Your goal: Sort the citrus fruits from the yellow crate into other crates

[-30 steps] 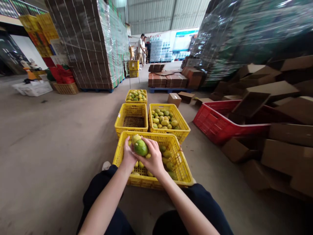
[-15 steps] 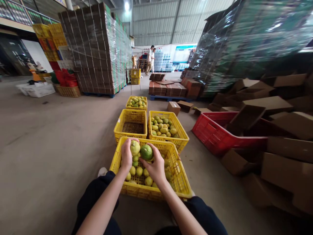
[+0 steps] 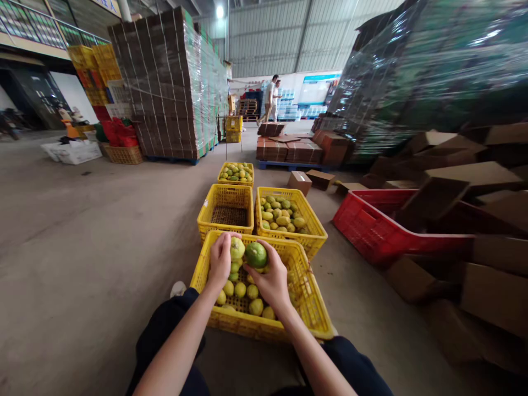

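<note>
Resting between right fingers (image 3: 273, 254): green fruit (image 3: 256, 255)

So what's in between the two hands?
In the head view, a yellowish fruit in the left hand and a green fruit in the right hand. I can't tell if the fruits touch.

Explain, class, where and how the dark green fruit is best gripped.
Grip the dark green fruit around its widest part, coming from the right, as the right hand does. Its rounded shape shows no handle, so a broad wrap should hold better than a narrow pinch. The left hand, holding a pale yellow-green fruit, crowds the other side.
</note>
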`<state>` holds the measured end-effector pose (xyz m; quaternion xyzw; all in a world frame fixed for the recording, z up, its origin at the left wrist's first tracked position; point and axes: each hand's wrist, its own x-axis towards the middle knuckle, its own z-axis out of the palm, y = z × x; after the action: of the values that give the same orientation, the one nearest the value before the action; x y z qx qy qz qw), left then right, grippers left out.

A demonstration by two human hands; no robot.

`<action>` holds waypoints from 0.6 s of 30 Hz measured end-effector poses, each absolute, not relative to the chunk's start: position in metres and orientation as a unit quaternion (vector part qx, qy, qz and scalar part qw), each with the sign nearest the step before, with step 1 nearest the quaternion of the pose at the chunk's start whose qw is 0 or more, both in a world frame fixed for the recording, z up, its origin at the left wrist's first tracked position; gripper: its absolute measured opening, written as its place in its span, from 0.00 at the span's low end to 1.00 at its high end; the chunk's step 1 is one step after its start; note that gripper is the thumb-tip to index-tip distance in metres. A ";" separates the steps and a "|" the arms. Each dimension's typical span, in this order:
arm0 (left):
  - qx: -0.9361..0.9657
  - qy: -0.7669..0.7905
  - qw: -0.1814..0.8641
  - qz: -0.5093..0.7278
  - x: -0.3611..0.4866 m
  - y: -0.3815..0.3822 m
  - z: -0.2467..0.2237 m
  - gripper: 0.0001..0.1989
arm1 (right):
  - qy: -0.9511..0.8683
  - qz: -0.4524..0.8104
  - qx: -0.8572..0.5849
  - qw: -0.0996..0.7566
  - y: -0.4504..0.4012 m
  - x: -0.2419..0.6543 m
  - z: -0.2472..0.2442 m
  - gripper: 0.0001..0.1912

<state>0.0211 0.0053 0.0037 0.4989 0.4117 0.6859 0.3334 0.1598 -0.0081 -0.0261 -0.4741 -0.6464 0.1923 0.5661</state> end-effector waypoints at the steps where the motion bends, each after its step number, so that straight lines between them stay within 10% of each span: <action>1: 0.505 0.416 0.327 0.682 0.022 0.005 0.004 0.19 | -0.641 0.198 -0.477 0.568 -0.008 0.161 -0.026 0.28; 18: -0.025 0.288 0.766 0.574 0.019 0.021 0.008 0.16 | -0.257 0.572 -0.395 0.671 -0.009 0.164 0.003 0.23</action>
<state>0.0188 0.0213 0.0080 -0.0249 0.2879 0.5738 0.7663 0.1643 -0.0087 0.0025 -0.3953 -0.2568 0.5720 0.6712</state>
